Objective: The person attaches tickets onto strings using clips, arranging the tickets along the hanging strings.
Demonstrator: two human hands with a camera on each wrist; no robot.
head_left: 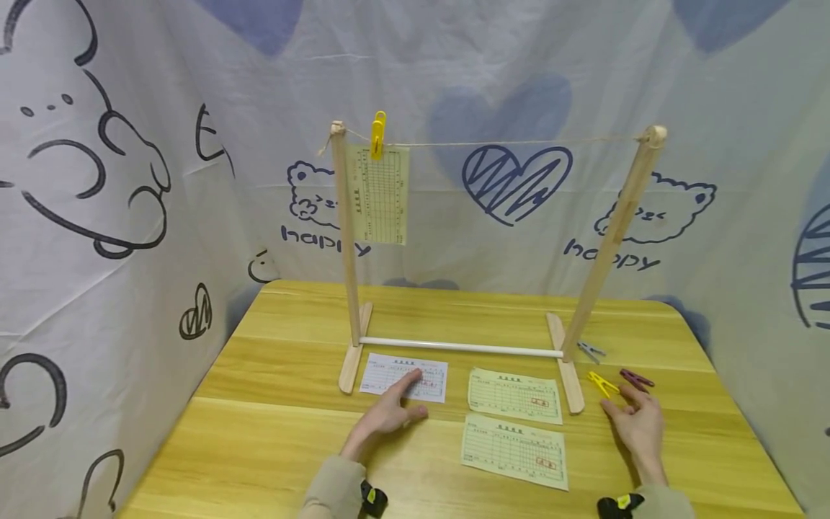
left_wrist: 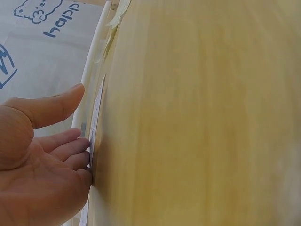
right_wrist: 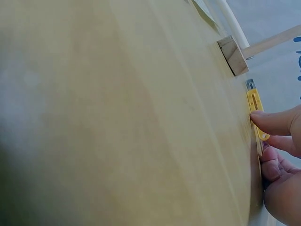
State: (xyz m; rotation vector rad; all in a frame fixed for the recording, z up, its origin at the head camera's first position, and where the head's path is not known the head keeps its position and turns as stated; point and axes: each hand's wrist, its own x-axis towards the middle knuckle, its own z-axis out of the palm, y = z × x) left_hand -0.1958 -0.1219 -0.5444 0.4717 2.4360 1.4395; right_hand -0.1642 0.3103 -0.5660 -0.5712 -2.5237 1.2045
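Before the wooden rack (head_left: pixel 350 238), the left hand (head_left: pixel 387 412) lies flat-fingered on a white slip (head_left: pixel 405 376); the right hand (head_left: pixel 638 424) fingers a yellow peg (head_left: pixel 602 383) on the worktop (head_left: pixel 272 432).

The person wears beige long sleeves on both arms. At each wrist sits a small black device with a yellow mark, strapped near the cuff. The left hand (head_left: pixel 387 414) and right hand (head_left: pixel 638 425) are bare, without rings or gloves.
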